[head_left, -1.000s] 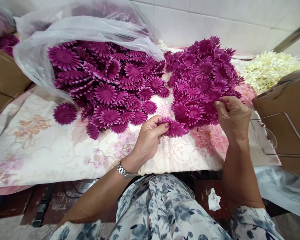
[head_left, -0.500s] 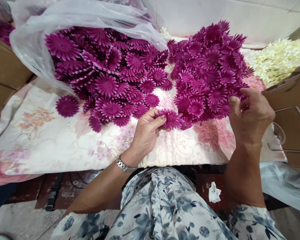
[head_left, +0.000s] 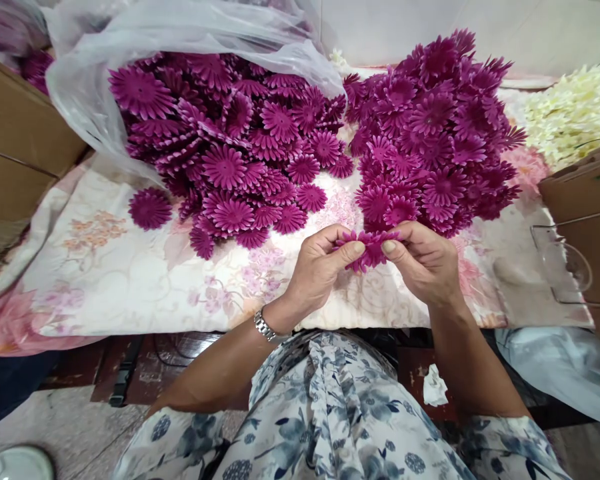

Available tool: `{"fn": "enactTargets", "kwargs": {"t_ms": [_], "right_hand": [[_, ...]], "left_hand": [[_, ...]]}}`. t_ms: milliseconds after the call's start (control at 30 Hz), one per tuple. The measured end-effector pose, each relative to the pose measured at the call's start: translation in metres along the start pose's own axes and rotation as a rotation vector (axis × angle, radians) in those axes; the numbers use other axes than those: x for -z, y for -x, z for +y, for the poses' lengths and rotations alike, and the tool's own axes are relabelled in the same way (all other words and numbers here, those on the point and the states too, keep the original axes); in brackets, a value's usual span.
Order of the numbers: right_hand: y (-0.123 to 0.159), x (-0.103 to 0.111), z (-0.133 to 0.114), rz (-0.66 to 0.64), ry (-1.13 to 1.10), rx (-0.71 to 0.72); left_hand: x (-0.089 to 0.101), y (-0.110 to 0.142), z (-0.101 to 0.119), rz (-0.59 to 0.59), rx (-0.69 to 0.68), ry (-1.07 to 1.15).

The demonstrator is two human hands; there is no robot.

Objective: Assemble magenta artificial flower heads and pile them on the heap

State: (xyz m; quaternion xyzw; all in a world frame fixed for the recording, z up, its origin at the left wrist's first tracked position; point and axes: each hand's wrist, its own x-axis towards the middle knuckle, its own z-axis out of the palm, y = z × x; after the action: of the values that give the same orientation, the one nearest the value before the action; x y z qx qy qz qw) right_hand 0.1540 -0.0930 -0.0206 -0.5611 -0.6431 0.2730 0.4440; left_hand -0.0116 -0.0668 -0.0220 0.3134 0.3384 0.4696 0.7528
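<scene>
Between my two hands is a purple artificial flower head (head_left: pixel 369 256), held above the table's near part. My left hand (head_left: pixel 325 263) pinches its left side between thumb and fingers. On the opposite side, my right hand (head_left: pixel 423 260) grips the petals the same way, thumb in front. Flat purple petal pieces (head_left: pixel 225 167) spill out of a clear plastic bag (head_left: pixel 75 113) at the left. Just beyond my right hand rises a heap of fuller purple flower heads (head_left: pixel 430 127). The flower's underside and my fingertips behind it are hidden.
A floral cloth (head_left: pixel 145 287) covers the table. Cardboard boxes stand at the left (head_left: pixel 25 133) and right (head_left: pixel 585 233). Cream-coloured small flowers (head_left: pixel 575 113) are piled at the back right. A crumpled white tissue (head_left: pixel 435 387) lies below the table edge.
My right hand has come left from beside the right heap and now grips the flower head too. My left hand keeps its hold. The camera view has shifted slightly.
</scene>
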Motion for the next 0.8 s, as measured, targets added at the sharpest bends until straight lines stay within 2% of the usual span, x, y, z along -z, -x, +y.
{"fn": "enactTargets", "kwargs": {"t_ms": [133,200,267,367,433,500,567,633,700,800], "right_hand": [[0.001,0.012,0.002,0.187,-0.030,-0.061],[0.001,0.016,-0.001,0.223,-0.081,-0.060],[0.001,0.013,-0.006,0.150,-0.110,-0.040],[0.004,0.001,-0.015,-0.012,-0.017,0.013],[0.005,-0.007,-0.016,-0.020,0.089,0.062],[0.002,-0.006,-0.012,0.047,0.213,0.147],[-0.003,0.003,-0.003,0.126,0.403,0.241],[-0.011,0.018,0.008,0.203,0.642,0.278],[-0.018,0.032,0.019,0.239,0.845,0.236],[-0.023,0.043,0.031,0.172,0.974,0.149]], "left_hand": [[0.004,-0.002,0.002,0.038,0.000,0.029],[0.005,-0.004,0.002,0.065,-0.001,-0.008],[0.002,-0.004,0.000,0.097,-0.029,-0.072],[-0.004,-0.001,-0.005,0.078,-0.114,-0.186],[-0.007,0.001,-0.007,0.018,-0.119,-0.239],[-0.009,0.001,-0.006,-0.054,-0.080,-0.318],[-0.008,-0.003,-0.001,-0.121,-0.102,-0.507],[-0.008,-0.011,0.006,-0.192,-0.222,-0.799],[-0.008,-0.022,0.012,-0.273,-0.338,-1.082],[-0.010,-0.040,0.016,-0.372,-0.368,-1.334]]}}
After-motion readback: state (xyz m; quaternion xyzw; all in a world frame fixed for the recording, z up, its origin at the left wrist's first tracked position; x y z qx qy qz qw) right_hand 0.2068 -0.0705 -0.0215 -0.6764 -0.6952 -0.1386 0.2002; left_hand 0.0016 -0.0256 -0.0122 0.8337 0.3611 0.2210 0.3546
